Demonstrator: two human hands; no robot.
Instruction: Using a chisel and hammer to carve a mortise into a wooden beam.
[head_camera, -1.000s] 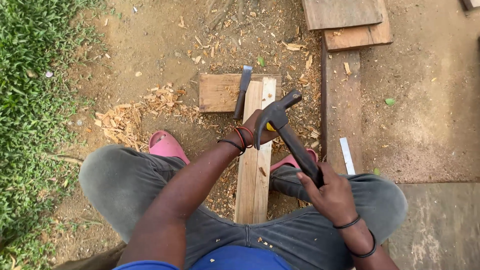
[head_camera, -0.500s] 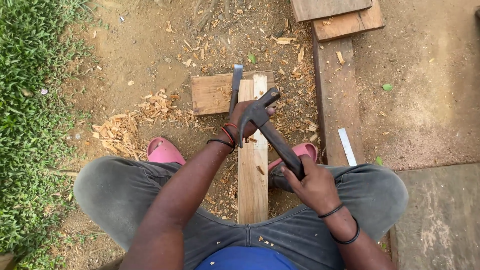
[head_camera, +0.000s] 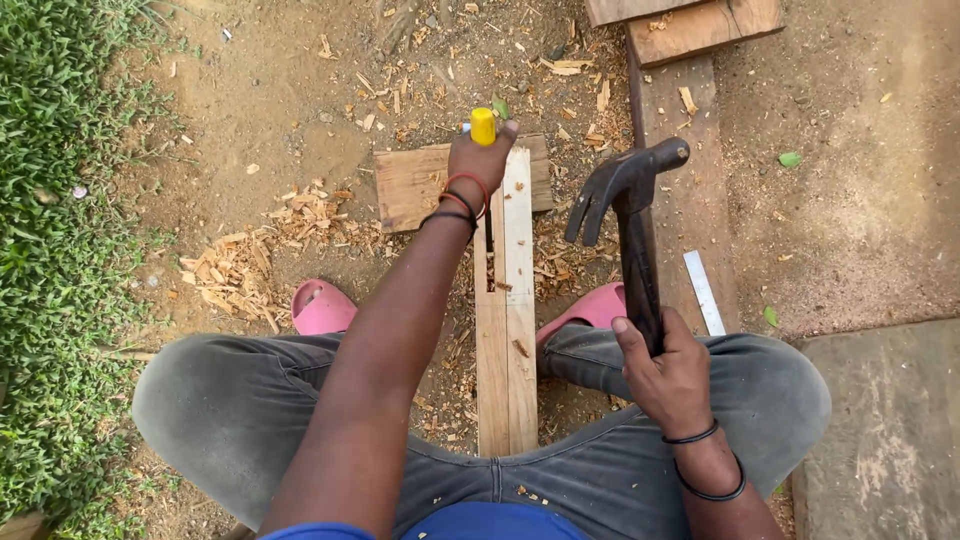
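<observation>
Left hand (head_camera: 480, 160) has its fingers clamped on a yellow-handled chisel (head_camera: 483, 127), probably set into the slot at the far end of the plank (head_camera: 505, 330), blade's hidden though. Right hand (head_camera: 665, 370) grips the hammer (head_camera: 625, 190), raised to the right. Looks like mid-chiselling; next strike needs a square hit on that yellow top.

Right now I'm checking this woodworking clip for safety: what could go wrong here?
The left hand grips a yellow-handled tool set on the plank, while the right hand holds the hammer raised beside it; a missed blow could hit the fingers. The plank lies loose between the knees and may shift. The feet wear only open pink sandals among wood chips.
</observation>
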